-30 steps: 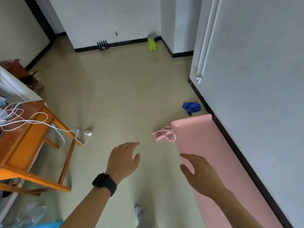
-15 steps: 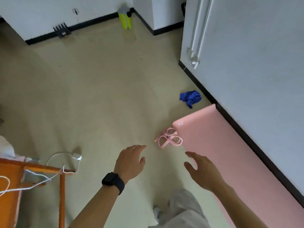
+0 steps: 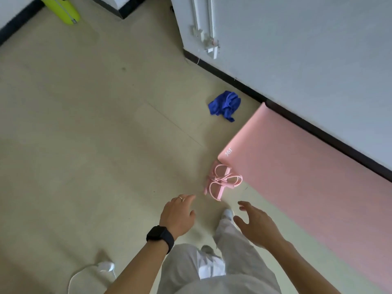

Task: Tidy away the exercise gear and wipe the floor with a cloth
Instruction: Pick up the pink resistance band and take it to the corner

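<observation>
Rope: pink bundled skipping rope point(image 3: 222, 181) just past left hand point(image 3: 178, 215) fingertips, pointing away.
Farther: right hand point(image 3: 254, 224).
Fingers: all loose, holding nothing.

A single wide-angle camera on my head looks forward and steeply down over my own legs, past my left hand point(image 3: 177, 215) and right hand point(image 3: 254, 227), to the beige floor point(image 3: 84, 145). The pink skipping rope point(image 3: 222, 181) lies just beyond my fingertips. The pink exercise mat point(image 3: 307, 177) and the wall point(image 3: 318, 60) fill the frame beyond my right hand.
</observation>
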`<act>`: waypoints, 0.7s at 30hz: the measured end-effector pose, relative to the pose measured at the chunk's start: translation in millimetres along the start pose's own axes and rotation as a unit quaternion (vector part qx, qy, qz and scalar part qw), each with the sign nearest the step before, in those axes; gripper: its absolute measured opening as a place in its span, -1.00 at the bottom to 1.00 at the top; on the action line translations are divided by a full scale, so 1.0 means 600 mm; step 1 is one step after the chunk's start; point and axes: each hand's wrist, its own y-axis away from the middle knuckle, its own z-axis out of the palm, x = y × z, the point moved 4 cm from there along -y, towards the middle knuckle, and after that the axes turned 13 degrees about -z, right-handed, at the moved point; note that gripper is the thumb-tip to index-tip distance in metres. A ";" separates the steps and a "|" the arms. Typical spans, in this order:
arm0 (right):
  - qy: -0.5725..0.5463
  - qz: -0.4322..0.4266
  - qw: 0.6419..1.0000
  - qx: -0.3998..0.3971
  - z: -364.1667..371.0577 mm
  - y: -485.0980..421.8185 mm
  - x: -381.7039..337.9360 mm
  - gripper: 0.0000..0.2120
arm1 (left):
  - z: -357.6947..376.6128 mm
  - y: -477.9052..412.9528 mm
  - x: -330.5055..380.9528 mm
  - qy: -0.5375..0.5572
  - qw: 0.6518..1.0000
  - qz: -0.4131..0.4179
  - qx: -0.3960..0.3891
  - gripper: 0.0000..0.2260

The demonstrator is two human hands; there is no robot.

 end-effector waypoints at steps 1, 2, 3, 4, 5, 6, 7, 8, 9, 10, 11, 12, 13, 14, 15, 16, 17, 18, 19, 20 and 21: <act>-0.015 0.012 1.000 0.001 0.005 -0.025 -0.006 -0.47 | -0.003 -0.030 -0.006 -0.001 1.000 0.000 -0.017 -0.52; -0.030 0.024 0.999 0.000 0.011 -0.051 -0.012 -0.48 | -0.002 -0.061 -0.011 0.001 0.999 -0.002 -0.035 -0.53; -0.045 0.036 0.998 -0.003 0.019 -0.077 -0.017 -0.48 | 0.001 -0.095 -0.017 0.008 0.999 -0.005 -0.053 -0.54; -0.063 0.049 0.997 -0.004 0.029 -0.105 -0.018 -0.49 | 0.008 -0.130 -0.023 0.014 0.997 -0.007 -0.070 -0.55; -0.081 0.063 0.995 -0.002 0.041 -0.134 -0.016 -0.49 | 0.017 -0.166 -0.029 0.017 0.996 -0.007 -0.086 -0.56; -0.100 0.083 0.992 0.003 0.053 -0.162 -0.011 -0.49 | 0.029 -0.205 -0.036 0.015 0.995 -0.007 -0.103 -0.56; -0.119 0.104 0.987 0.011 0.067 -0.189 -0.005 -0.50 | 0.042 -0.243 -0.044 0.009 0.993 -0.006 -0.118 -0.57; -0.137 0.125 0.982 0.017 0.083 -0.219 0.003 -0.50 | 0.057 -0.283 -0.052 -0.002 0.992 -0.004 -0.130 -0.57; -0.155 0.147 0.977 0.023 0.102 -0.251 0.012 -0.51 | 0.074 -0.325 -0.062 -0.018 0.990 0.002 -0.138 -0.56; -0.177 0.170 0.969 0.033 0.122 -0.285 0.023 -0.51 | 0.093 -0.368 -0.071 -0.037 0.989 0.011 -0.144 -0.56; -0.195 0.192 0.961 0.047 0.144 -0.319 0.035 -0.52 | 0.113 -0.412 -0.079 -0.057 0.987 0.024 -0.147 -0.55; -0.209 0.208 0.954 0.061 0.166 -0.356 0.048 -0.52 | 0.133 -0.455 -0.087 -0.073 0.986 0.038 -0.144 -0.54; -0.220 0.220 0.948 0.071 0.191 -0.393 0.061 -0.52 | 0.153 -0.497 -0.097 -0.086 0.985 0.050 -0.137 -0.54; -0.227 0.230 0.943 0.074 0.220 -0.433 0.076 -0.51 | 0.177 -0.542 -0.106 -0.096 0.985 0.061 -0.130 -0.54; -0.230 0.236 0.941 0.070 0.252 -0.475 0.092 -0.51 | 0.203 -0.587 -0.116 -0.107 0.984 0.070 -0.123 -0.53; -0.229 0.240 0.941 0.062 0.285 -0.520 0.107 -0.51 | 0.232 -0.634 -0.127 -0.120 0.983 0.079 -0.117 -0.53; -0.225 0.242 0.942 0.056 0.316 -0.563 0.123 -0.51 | 0.262 -0.678 -0.137 -0.139 0.980 0.089 -0.115 -0.52; -0.215 0.244 0.944 0.051 0.347 -0.605 0.140 -0.50 | 0.295 -0.721 -0.146 -0.160 0.976 0.100 -0.111 -0.51; -0.201 0.244 0.948 0.047 0.380 -0.648 0.159 -0.49 | 0.328 -0.764 -0.155 -0.181 0.972 0.110 -0.105 -0.51; -0.182 0.242 0.952 0.044 0.409 -0.690 0.179 -0.47 | 0.363 -0.805 -0.163 -0.200 0.967 0.119 -0.102 -0.50; -0.161 0.238 0.957 0.046 0.434 -0.731 0.199 -0.45 | 0.397 -0.843 -0.170 -0.215 0.963 0.128 -0.102 -0.49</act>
